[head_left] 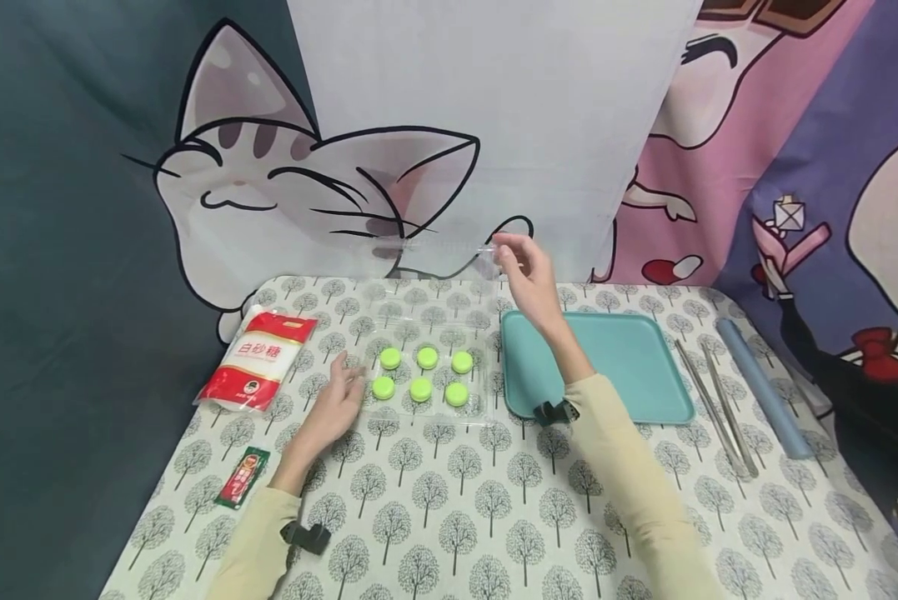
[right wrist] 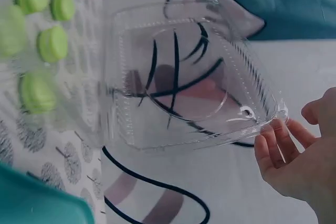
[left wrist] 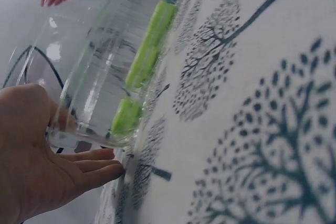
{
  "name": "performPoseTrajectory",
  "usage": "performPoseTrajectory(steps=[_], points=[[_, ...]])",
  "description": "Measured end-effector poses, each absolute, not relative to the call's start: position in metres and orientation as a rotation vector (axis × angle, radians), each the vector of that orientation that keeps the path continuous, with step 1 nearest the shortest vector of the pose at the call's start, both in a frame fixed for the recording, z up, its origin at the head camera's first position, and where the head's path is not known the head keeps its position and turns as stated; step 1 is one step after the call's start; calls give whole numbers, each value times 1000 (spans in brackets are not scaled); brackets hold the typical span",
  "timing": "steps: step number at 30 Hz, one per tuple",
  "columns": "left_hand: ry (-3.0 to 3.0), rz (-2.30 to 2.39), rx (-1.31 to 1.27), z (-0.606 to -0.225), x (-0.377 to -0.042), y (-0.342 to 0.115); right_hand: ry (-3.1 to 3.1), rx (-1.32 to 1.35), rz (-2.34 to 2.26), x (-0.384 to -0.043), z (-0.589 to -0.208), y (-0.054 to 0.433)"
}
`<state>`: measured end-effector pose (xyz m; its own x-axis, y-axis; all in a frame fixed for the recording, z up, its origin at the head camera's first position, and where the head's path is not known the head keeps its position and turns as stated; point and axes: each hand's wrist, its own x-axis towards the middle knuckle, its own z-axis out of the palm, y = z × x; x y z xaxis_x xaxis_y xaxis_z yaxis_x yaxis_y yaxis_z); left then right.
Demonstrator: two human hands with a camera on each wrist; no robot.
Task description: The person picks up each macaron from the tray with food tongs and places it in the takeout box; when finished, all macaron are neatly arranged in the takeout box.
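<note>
A clear plastic clamshell box point(head_left: 437, 410) lies on the table with several bright green macarons point(head_left: 420, 389) in two rows inside. Its hinged lid point(right wrist: 173, 135) stands raised at the back. At the lid's upper right corner is my right hand point(head_left: 527, 279); in the right wrist view the fingertips point(right wrist: 275, 124) touch that corner while the thumb stays apart. My left hand point(head_left: 338, 406) is beside the box's left wall, its fingers extended, and the left wrist view shows them right at the clear plastic edge.
A teal tray point(head_left: 629, 367) lies right of the box, under my right forearm. Metal tongs point(head_left: 719, 408) and a blue-grey roll point(head_left: 764, 387) lie farther right. On the left are a red and white sugar bag point(head_left: 257, 358) and a small red-green packet point(head_left: 243, 477).
</note>
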<state>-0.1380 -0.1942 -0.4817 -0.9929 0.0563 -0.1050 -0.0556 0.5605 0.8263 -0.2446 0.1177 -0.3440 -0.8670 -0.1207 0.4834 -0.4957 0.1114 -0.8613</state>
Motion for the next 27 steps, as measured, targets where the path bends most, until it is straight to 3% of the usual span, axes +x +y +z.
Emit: performPoseTrajectory(steps=[8,16,27], points=[[2750,1410,-16,-449,-141,-213,-2224,704,1638,-219,-371,129],[2778,1792,44,-415,-135,-214,-2230,903,1383,-187,-385,134],[2813,1753,-139,-430,-112,-205,-2333,1093,1226,-151,-412,138]])
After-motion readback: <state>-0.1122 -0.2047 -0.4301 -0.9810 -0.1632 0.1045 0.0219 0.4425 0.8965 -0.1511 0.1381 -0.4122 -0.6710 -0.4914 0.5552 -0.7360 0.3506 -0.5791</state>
